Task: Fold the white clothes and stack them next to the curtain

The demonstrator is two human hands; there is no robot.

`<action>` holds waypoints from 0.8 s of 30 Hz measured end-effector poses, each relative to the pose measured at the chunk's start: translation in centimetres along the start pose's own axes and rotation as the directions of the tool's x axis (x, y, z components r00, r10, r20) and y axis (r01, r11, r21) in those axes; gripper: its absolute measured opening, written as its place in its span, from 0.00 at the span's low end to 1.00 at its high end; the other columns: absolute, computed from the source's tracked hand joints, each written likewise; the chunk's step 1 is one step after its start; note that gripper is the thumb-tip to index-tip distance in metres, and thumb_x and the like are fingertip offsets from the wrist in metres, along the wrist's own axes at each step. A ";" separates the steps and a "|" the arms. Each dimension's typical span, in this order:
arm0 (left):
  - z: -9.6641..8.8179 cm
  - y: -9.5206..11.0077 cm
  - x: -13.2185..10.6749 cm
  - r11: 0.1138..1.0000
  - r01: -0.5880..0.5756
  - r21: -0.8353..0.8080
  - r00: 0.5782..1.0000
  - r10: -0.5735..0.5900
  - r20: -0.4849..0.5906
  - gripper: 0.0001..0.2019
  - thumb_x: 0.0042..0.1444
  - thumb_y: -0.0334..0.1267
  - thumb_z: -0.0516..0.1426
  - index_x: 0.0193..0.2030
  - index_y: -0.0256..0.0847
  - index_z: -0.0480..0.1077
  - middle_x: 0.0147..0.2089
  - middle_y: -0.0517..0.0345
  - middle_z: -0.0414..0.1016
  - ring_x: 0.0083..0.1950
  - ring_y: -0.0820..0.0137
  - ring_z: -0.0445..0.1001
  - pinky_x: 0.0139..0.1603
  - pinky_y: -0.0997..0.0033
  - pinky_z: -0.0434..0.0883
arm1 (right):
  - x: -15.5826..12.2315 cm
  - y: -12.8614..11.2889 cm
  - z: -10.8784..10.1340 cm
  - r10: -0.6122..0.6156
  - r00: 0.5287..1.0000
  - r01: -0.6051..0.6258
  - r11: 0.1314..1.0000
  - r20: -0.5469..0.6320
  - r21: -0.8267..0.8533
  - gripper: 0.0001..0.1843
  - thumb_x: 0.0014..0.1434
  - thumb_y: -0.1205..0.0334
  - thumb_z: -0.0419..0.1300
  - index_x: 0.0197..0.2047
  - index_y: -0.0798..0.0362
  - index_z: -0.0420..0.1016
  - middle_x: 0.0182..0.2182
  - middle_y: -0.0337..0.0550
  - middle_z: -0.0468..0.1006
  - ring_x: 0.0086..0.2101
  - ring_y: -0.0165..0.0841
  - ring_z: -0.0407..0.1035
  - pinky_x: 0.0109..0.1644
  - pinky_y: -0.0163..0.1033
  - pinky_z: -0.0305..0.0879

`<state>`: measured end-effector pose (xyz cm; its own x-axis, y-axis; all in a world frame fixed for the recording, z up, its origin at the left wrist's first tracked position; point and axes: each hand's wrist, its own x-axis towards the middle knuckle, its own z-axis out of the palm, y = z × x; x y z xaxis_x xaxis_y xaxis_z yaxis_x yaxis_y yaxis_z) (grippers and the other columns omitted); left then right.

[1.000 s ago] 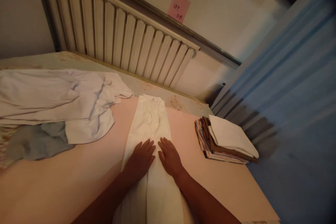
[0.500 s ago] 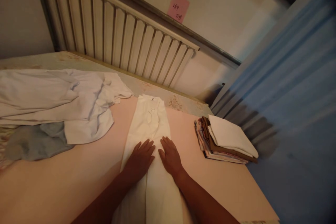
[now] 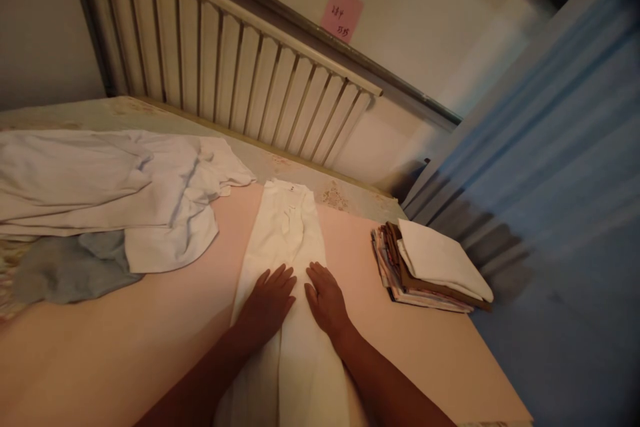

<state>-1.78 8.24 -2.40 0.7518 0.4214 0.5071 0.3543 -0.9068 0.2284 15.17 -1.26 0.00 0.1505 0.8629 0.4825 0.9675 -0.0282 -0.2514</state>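
Note:
A pair of white trousers (image 3: 285,230) lies lengthwise on the pink table cover, waist end away from me and legs running toward me. Near the waist a drawstring or small loop shows, with a small label at the top edge. My left hand (image 3: 267,299) rests flat on the left side of the trousers, fingers stretched out. On the right side my right hand (image 3: 326,299) lies palm down, its fingers extended and the thumb pointing inward. Neither hand grips the cloth. My forearms cover part of the legs.
Left of the trousers is a heap of loose white clothes (image 3: 95,180) over a grey garment (image 3: 75,270). A folded stack of clothes (image 3: 440,263) sits at the right. Behind stands a radiator (image 3: 240,73); a blue curtain (image 3: 565,213) hangs along the right.
Almost nothing differs. My right hand has shifted very slightly; both hands stay flat on the trousers, and the view has moved a little.

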 end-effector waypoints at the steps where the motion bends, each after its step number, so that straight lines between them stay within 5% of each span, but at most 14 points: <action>1: 0.0 0.0 0.0 1.000 0.001 -0.003 1.000 -0.001 -0.004 0.18 0.64 0.38 0.46 0.59 0.43 0.65 0.64 0.53 0.67 0.67 0.62 0.60 0.66 0.53 0.56 | 0.0 0.0 0.0 0.002 1.000 -0.002 1.000 -0.003 0.002 0.20 0.64 0.63 0.52 0.58 0.51 0.70 0.57 0.48 0.72 0.60 0.38 0.61 0.65 0.52 0.59; 14: 0.2 -0.2 -0.1 1.000 -0.001 -0.011 1.000 0.001 -0.010 0.19 0.64 0.38 0.46 0.59 0.44 0.65 0.64 0.54 0.67 0.67 0.62 0.59 0.66 0.53 0.56 | -0.1 0.3 0.3 0.038 0.998 -0.037 0.999 -0.048 0.013 0.22 0.64 0.63 0.51 0.60 0.51 0.68 0.58 0.48 0.71 0.60 0.39 0.62 0.64 0.52 0.61; 24: 0.3 -0.1 -0.1 1.000 0.003 -0.014 1.000 -0.004 -0.020 0.19 0.63 0.37 0.46 0.59 0.44 0.65 0.64 0.54 0.67 0.68 0.62 0.59 0.66 0.53 0.55 | -0.2 -0.2 -0.4 -0.044 0.996 0.047 0.998 -0.077 0.034 0.22 0.62 0.66 0.52 0.59 0.52 0.69 0.57 0.48 0.72 0.58 0.37 0.64 0.64 0.51 0.60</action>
<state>-1.73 8.29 -2.67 0.7391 0.4244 0.5230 0.3489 -0.9055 0.2417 15.00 -1.60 0.30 0.1228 0.8217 0.5565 0.9660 0.0295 -0.2568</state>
